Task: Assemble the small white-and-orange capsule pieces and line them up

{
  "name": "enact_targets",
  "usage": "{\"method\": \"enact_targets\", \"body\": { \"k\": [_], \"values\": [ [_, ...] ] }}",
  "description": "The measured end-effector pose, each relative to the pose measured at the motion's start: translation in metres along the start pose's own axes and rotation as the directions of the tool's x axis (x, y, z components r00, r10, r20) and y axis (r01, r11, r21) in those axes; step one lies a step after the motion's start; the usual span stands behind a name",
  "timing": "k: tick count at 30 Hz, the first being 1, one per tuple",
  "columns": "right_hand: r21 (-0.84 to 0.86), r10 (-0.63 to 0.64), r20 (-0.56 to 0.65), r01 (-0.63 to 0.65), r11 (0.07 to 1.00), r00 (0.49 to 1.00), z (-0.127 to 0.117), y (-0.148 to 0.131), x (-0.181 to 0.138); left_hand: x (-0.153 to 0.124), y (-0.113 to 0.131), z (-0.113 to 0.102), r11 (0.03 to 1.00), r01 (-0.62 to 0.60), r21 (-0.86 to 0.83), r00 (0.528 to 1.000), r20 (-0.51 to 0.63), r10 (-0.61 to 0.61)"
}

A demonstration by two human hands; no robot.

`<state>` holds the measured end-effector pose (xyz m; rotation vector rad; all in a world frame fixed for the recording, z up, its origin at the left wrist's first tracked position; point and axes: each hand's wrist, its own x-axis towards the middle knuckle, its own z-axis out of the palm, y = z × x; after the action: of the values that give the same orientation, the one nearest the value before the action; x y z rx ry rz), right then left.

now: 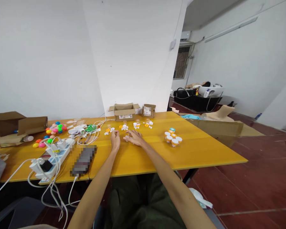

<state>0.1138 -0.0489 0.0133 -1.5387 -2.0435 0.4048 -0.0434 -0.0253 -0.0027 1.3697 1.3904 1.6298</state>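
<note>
My left hand [115, 140] rests on its edge on the yellow wooden table [143, 162], loosely curved, and nothing shows in it. To its right, my right hand [134, 138] is palm down with its fingers apart, over a small group of white pieces [128, 137] that it partly covers. Just beyond the hands are small clear cups [125, 122] with white round pieces [125, 127] and orange lids [120, 127] around them. Another such group, with an orange lid [146, 125], lies farther right. Several small tubs [173, 142] with white and orange lids stand clustered to the right.
Two cardboard boxes, an open one [126, 112] and a smaller one [149, 110], stand against the wall. At left are coloured balls [54, 130], a power strip [58, 157] with tangled white cables, and a phone [84, 160]. The table's right edge borders another cardboard box [219, 127].
</note>
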Motion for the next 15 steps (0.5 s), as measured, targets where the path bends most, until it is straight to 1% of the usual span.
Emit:
{"method": "enact_targets", "body": {
  "k": [7, 15],
  "values": [
    [-0.045, -0.033, 0.007, 0.034, 0.998, 0.999, 0.000, -0.004, -0.002, 0.002, -0.006, 0.001, 1.000, 0.018, -0.018, 1.000, 0.012, -0.018],
    [-0.098, -0.036, 0.027, 0.038, 0.994, 0.999, -0.001, -0.009, 0.000, 0.005, -0.014, 0.003, 1.000, -0.014, -0.004, 1.000, 0.001, 0.014]
  ]
}}
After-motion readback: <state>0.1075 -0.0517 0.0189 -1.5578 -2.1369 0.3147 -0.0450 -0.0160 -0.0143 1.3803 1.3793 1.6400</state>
